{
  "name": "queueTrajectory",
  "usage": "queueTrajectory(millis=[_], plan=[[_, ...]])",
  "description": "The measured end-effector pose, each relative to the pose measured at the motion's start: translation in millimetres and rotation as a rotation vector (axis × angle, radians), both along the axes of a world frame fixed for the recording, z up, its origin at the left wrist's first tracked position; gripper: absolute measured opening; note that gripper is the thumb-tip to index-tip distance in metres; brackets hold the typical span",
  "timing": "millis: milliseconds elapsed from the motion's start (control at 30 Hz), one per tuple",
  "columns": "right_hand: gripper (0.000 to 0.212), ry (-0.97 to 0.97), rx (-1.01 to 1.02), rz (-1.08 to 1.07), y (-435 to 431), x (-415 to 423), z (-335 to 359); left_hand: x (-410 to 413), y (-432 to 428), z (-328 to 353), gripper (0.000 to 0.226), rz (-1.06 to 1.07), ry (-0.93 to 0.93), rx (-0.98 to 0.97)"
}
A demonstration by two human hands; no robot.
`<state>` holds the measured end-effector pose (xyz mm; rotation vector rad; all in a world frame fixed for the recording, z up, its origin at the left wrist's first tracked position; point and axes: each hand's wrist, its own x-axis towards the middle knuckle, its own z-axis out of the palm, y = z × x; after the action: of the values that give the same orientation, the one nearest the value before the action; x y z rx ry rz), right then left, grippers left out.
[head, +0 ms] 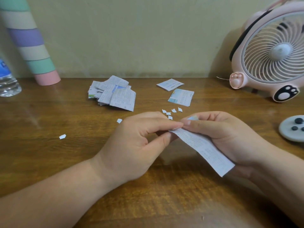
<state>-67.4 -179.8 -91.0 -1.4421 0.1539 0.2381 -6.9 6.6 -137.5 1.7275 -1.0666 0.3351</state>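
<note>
1. The printed paper strip [203,148] is held above the desk [49,153], between the two hands, and runs from the fingertips at the middle of the view down and to the right.
2. The left hand [139,145] pinches the strip's upper end between thumb and forefinger, with the other fingers curled beneath.
3. The right hand [230,139] cradles the strip: its thumb presses on the top end right against the left fingertips, and the strip's length lies across its palm, the lower end jutting past the heel of the hand.
4. Small torn paper scraps [171,112] lie on the desk just beyond the hands; one scrap [62,136] sits well to the left.
5. Farther back lie a pile of folded leaflets [113,94] and two separate folded leaflets [181,97].
6. A pink fan [269,51] stands at the right rear, a striped tube [31,40] and a water bottle [7,79] at the left rear.
</note>
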Motion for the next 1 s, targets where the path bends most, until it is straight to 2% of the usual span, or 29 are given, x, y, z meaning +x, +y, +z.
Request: queueTrajectory(millis=[333,600,733,867,1000], plan=[[0.044,0.017,0.002,0.014,-3,2,-3,0,1,3,0.021,0.028,-0.072,0.024],[0.042,0.003,-0.033,0.041,-6,3,-5,-1,2,4,0.015,-0.001,-0.096,0.023],[0.037,0.014,-0.024,0.055,-5,3,-8,-4,3,6,0.017,0.007,-0.096,0.091],[0.031,-0.121,-0.14,-0.03,-5,3,-10,-6,3,7,0.014,0.052,-0.046,0.154],[0.054,-0.435,-0.359,-0.03,-16,-3,-6,-4,2,6,0.016,0.113,0.14,0.148]])
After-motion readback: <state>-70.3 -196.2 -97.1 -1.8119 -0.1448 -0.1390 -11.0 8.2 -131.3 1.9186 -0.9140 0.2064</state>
